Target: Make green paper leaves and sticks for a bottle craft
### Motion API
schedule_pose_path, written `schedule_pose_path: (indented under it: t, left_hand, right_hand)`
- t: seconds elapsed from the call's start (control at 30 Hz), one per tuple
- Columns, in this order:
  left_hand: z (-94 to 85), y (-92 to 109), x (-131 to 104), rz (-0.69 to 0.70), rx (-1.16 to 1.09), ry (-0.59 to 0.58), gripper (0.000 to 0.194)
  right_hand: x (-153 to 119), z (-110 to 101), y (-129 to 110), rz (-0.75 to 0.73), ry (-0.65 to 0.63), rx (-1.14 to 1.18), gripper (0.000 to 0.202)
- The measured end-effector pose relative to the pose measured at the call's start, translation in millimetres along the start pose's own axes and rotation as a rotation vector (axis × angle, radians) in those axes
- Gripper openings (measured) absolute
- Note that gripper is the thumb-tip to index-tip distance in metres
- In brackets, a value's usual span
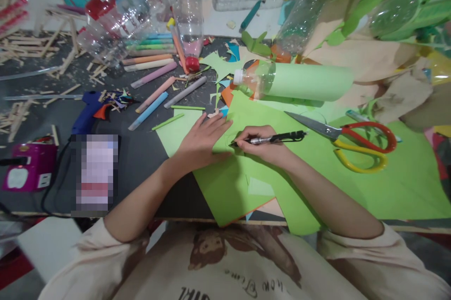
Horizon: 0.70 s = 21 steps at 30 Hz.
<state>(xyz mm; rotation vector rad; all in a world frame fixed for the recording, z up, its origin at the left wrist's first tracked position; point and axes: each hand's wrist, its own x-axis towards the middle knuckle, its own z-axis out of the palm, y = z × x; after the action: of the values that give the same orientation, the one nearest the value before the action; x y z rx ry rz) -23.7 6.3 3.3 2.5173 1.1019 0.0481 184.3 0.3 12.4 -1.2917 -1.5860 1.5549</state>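
In the middle of the table lies bright green paper [243,185], with a faint rounded pen line on it near the nib. My right hand [262,142] is closed around a black and silver pen [278,138], its tip down at the paper. Flat on the sheets to the left rests my left hand [202,142], fingers spread and holding nothing. To the right of the pen, scissors [338,131] with one red and one yellow handle lie on the green paper. Behind my right hand a clear bottle wrapped in pale green paper [310,81] lies on its side.
At left are a blue glue gun [84,112], a phone with a blurred screen [97,173] and a purple box [30,166]. Rolled paper tubes [155,95], wooden sticks [33,48] and paper scraps [221,65] lie behind. Clear plastic bottles [188,13] stand or lie along the back.
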Motion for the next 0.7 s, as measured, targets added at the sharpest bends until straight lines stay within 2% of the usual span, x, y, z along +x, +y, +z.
schedule_pose_path:
  t: [0.13, 0.3, 0.57, 0.7]
  left_hand:
    - [-0.1, 0.2, 0.1, -0.006, -0.002, -0.003, 0.075]
    - [-0.1, -0.3, -0.7, -0.012, -0.021, 0.001, 0.072]
    - [-1.8, 0.9, -0.3, -0.009, -0.028, -0.011, 0.071]
    - [-2.9, 1.9, 0.2, -0.022, -0.028, -0.017, 0.071]
  right_hand:
    - [-0.3, -0.3, 3.6, -0.04, -0.001, -0.019, 0.009]
    - [0.1, -1.3, 7.8, -0.089, 0.218, -0.02, 0.012]
    - [0.6, 4.7, 3.3, -0.095, 0.142, -0.135, 0.01]
    - [-0.4, 3.9, 3.2, -0.092, 0.209, -0.139, 0.011]
